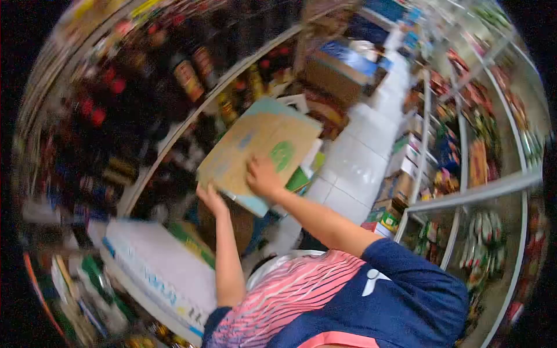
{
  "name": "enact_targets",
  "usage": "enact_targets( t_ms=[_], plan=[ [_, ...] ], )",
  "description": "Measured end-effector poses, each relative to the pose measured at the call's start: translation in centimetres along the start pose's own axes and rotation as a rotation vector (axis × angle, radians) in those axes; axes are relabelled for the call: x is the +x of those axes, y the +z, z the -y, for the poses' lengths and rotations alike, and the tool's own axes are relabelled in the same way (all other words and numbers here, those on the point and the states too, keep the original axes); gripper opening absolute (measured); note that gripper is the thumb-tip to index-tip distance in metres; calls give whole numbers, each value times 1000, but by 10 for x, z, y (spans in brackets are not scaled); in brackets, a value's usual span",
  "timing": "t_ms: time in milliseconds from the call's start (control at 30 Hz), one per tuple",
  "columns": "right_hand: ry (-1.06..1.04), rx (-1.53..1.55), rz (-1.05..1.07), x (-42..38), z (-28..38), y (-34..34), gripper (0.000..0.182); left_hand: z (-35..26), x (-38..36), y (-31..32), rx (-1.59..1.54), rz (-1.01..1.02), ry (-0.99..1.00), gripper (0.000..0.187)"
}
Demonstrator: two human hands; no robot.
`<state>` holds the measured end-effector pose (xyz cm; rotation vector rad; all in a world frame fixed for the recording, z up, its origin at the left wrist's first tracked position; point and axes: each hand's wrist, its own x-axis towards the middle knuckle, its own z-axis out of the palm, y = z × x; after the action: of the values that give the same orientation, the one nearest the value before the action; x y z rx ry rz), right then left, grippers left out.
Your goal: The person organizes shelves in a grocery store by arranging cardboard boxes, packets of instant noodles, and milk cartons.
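A flattened cardboard box (232, 152), tan with light-blue edges and a round green print, lies tilted in front of me, beside the shelves. My left hand (213, 200) grips its near-left corner, with some fingers hidden at the edge. My right hand (264, 176) rests on the cardboard's upper face, below the green print, its fingers stretched out and holding nothing. Under the right side of the cardboard, green and white packaging (300, 178) sticks out.
On the left, dark shelves (168, 142) carry bottles and jars. A large white carton (159, 261) stands at lower left. Further along the tiled aisle (354, 156) is an open cardboard box (336, 75). Metal racks (464, 200) with packaged goods line the right.
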<state>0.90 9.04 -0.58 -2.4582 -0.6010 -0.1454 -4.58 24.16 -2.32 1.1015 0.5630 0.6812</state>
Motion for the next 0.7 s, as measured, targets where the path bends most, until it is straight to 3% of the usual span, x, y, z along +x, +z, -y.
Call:
enact_targets(
  t_ms=[67, 167, 233, 267, 333, 433, 467, 500, 533, 567, 633, 667, 700],
  plan=[
    [-17, -36, -20, -1, 1, 1, 47, -3, -31, 5, 121, -118, -163, 47],
    [-41, -48, -11, -4, 5, -5, 47, 48, -73, -5, 52, -181, -197, 50],
    [-52, -61, -44, -6, 1, 0, 47, 39, -116, 9, 7, -288, -396, 47],
    [-78, -68, -49, -5, -1, 1, 46, 11, -135, 22, 21, -207, -407, 47],
    [-58, 12, 17, -5, 1, -10, 43, 12, -147, 12, 110, -191, -398, 47],
    [-140, 138, 94, 3, -23, -18, 39, -40, -171, 62, 168, -171, -291, 45],
    [40, 747, 270, 3, -37, -20, 34, -36, -171, 74, 170, -155, -283, 45],
    [226, 1356, 445, 2, -53, -23, 30, -31, -172, 80, 98, 10, -273, 38],
    [336, 1493, 448, -7, -71, -42, 28, -27, -174, 86, 28, 174, -267, 32],
    [448, 1628, 446, -24, -94, -68, 27, -18, -166, 91, 33, 188, -270, 32],
    [467, 1436, 359, -61, -150, -122, 27, 5, -139, 109, 20, 831, -774, 18],
    [554, 1450, 307, -93, -211, -92, 35, -1, -140, 137, 293, 1018, -794, 18],
    [682, 1146, 281, -122, -250, -116, 33, -17, -142, 164, 455, 1275, -863, 18]
  ],
)
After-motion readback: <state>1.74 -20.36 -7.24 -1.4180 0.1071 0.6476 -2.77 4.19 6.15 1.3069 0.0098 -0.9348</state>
